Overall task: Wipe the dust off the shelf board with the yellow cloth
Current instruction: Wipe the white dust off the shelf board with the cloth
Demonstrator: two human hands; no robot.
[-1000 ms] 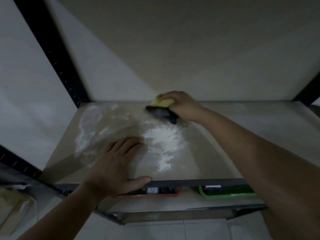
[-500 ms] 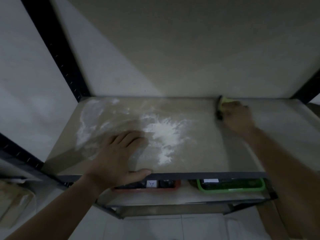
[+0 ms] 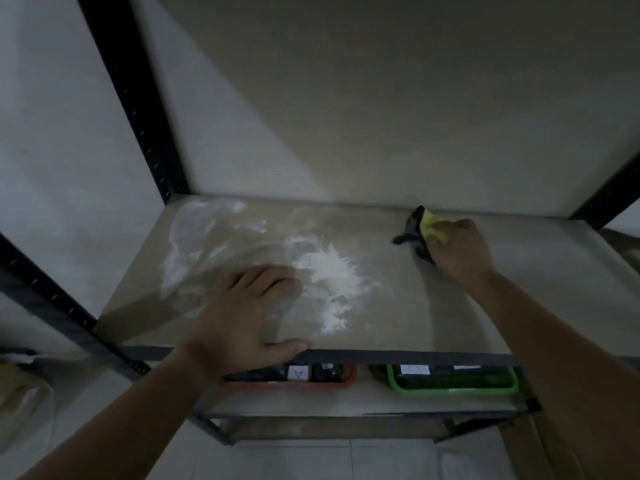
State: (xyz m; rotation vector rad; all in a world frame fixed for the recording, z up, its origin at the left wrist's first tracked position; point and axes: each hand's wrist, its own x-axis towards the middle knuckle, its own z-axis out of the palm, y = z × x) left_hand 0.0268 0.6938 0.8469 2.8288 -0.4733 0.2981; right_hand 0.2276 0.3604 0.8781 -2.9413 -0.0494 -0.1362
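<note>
Yellow, crumpled cloth (image 3: 431,226) with a dark underside sits bunched under my right hand (image 3: 460,249), fingers clenched on it, pressed to the beige shelf board (image 3: 398,299) near its back edge. My left hand (image 3: 242,317) lies flat and spread near the front edge, touching white powdery dust (image 3: 329,271). Below, a red tray (image 3: 287,382) and a green tray (image 3: 453,388) hold dark, indistinct items.

From my remote view: matt, smooth shelf board (image 3: 398,299) under powdery white dust (image 3: 329,268); soft yellow cloth (image 3: 431,227); dark metal upright (image 3: 135,105); glossy plastic trays (image 3: 450,389) below.
</note>
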